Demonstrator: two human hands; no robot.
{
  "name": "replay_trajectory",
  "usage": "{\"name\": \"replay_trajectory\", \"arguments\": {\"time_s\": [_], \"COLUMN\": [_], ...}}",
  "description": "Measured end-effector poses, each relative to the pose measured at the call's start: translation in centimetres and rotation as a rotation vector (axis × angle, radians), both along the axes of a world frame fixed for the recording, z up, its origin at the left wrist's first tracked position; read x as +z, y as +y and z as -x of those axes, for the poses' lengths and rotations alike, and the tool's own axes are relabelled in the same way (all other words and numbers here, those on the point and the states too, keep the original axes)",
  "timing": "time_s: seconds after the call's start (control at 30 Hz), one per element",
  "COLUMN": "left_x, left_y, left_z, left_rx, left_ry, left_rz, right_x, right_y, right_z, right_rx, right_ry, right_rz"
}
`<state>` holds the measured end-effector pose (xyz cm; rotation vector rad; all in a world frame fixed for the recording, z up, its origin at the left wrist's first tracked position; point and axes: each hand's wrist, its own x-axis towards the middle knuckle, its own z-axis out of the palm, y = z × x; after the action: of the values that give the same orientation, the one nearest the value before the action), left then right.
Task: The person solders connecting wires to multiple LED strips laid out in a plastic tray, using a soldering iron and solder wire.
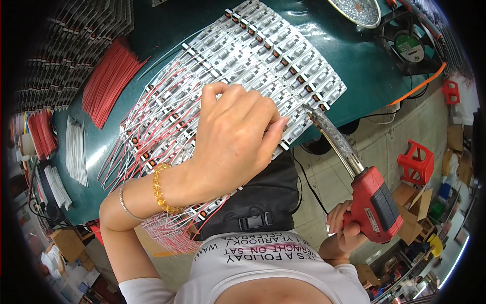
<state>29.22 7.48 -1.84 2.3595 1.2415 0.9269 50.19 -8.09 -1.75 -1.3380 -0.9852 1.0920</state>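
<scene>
My left hand (234, 139) rests with curled fingers on a large panel of white circuit strips (268, 55) that lies on the dark green table (349, 61); fingertips pinch near the panel's right edge, and whether they hold a wire I cannot tell. Thin red and white wires (147, 137) stick out of the panel's left side. My right hand (343, 225) grips a red soldering gun (372, 202). Its metal tip (310, 110) touches the panel edge just right of my left fingertips.
Bundles of red wires (109, 81) and white wires (76, 149) lie on the table's left. A round metal dish (357, 11) and a black fan (407, 43) stand at the far right. A red stool (416, 162) and cardboard boxes stand on the floor.
</scene>
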Motion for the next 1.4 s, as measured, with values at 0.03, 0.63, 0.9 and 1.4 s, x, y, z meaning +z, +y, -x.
{"name": "replay_trajectory", "arguments": {"time_s": [0.03,0.63,0.9,1.4], "left_x": [0.0,0.3,0.5,0.4], "left_y": [0.0,0.4,-0.6,-0.6], "left_z": [0.0,0.3,-0.5,-0.8], "left_rx": [-0.001,-0.043,-0.059,-0.032], "left_ry": [0.0,-0.196,-0.073,-0.014], "left_rz": [-0.005,-0.09,0.124,0.095], "right_x": [0.1,-0.1,-0.2,-0.1], "right_y": [0.1,-0.1,-1.0,-1.3], "right_z": [0.0,-0.8,-1.6,-1.3], "right_rx": [0.01,0.049,0.028,0.045], "right_ry": [-0.007,0.083,0.108,0.038], "right_rz": [-0.005,-0.029,-0.051,0.011]}}
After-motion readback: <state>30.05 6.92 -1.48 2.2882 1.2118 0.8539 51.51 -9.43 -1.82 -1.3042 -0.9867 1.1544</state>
